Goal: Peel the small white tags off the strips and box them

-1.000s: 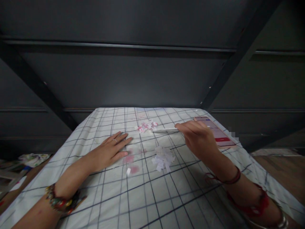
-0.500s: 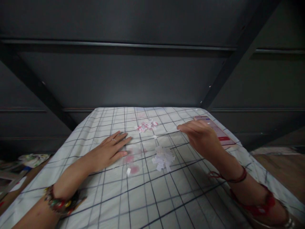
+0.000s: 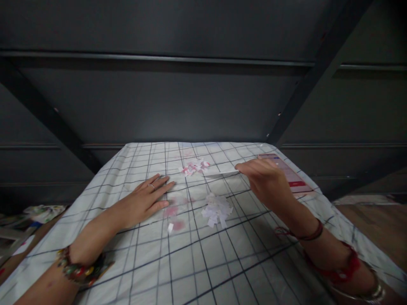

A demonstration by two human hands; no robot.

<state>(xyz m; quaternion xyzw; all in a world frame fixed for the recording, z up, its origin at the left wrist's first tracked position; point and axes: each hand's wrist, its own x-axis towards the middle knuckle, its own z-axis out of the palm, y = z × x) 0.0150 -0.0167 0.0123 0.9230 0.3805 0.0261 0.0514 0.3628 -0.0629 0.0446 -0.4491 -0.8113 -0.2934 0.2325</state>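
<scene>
My left hand (image 3: 146,201) lies flat on the checked cloth, fingers spread, holding nothing. A slim, pale, stick-like tool (image 3: 222,173) is pinched in my right hand (image 3: 262,176); its exact kind is unclear. It points left, its far end beside a small heap of pink-and-white paper scraps (image 3: 194,167). Closer to me, between the two hands, lies a heap of white paper scraps (image 3: 217,210). One lone white scrap (image 3: 171,228) rests beside a pink stain (image 3: 178,225), right of and below my left hand.
A white cloth with dark grid lines (image 3: 152,262) covers the table. Behind my right hand lies a phone (image 3: 294,173) with a pinkish screen. A dark panelled wall (image 3: 178,101) rises at the table's far edge. Some items (image 3: 44,213) sit low at the left.
The tool in my right hand shows more clearly, its far end now nearer the pink-and-white heap. The single scrap that lay just below that heap no longer shows there. My left hand stays put.
</scene>
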